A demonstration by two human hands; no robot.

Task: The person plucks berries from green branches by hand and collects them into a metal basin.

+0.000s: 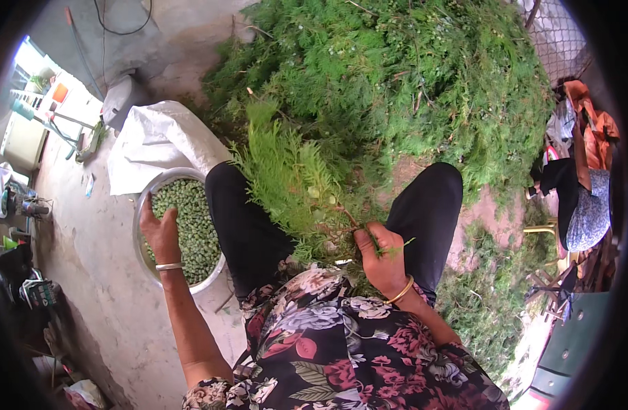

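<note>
My right hand [382,256] is closed round the woody stem of a feathery evergreen branch [293,184]. The branch slants up and left between my knees, its bright green sprays leaning toward the left knee. Over the left side of a metal basin [138,236] is my left hand [160,232], thumb and forefinger apart, with nothing visible between them. Its other fingers are mostly hidden. Small round green cones or berries [193,222] fill much of the basin, which stands on the floor beside my left leg.
A large heap of cut evergreen branches [410,75] rises in front of my knees. A white woven sack [160,140] lies just beyond the basin. Loose green sprigs [488,314] litter the floor at right, near hanging clothes [591,198]. Assorted household items line the left side.
</note>
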